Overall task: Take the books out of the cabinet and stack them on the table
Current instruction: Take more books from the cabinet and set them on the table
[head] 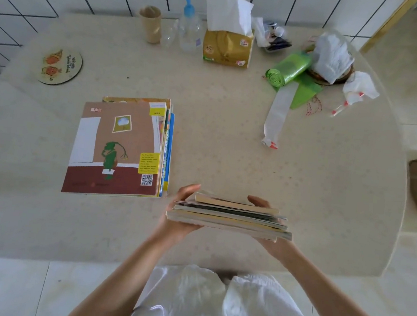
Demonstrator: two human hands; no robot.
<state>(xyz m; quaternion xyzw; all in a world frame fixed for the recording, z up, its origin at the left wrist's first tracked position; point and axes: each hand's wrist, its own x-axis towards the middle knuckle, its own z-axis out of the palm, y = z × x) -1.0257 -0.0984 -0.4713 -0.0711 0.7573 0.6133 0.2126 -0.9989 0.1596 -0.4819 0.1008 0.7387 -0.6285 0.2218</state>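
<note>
1. Your left hand [181, 206] grips the left end of a bundle of books [229, 217], thumb curled over the top, fingers underneath.
2. Your right hand [267, 214] grips the right end of the same bundle, thumb curled over its top edge and palm beneath.
3. The bundle holds several thin books lying flat, edges uneven, carried between your two hands above the near part of the table [229, 147]. Whether it touches the tabletop cannot be told.
4. Just to the left of your left hand, a stack of picture books [119, 149] lies flat on the table, brown cover with a green figure on top.
5. Beyond your hands, at the far edge: a tissue box [227, 48], a pump bottle [188, 23] and a cardboard tube [151, 25].
6. Far right of your right hand: a green roll of bags [288, 70] and crumpled white bags [333, 57].
7. Far left of your left hand: a round coaster [59, 67].
</note>
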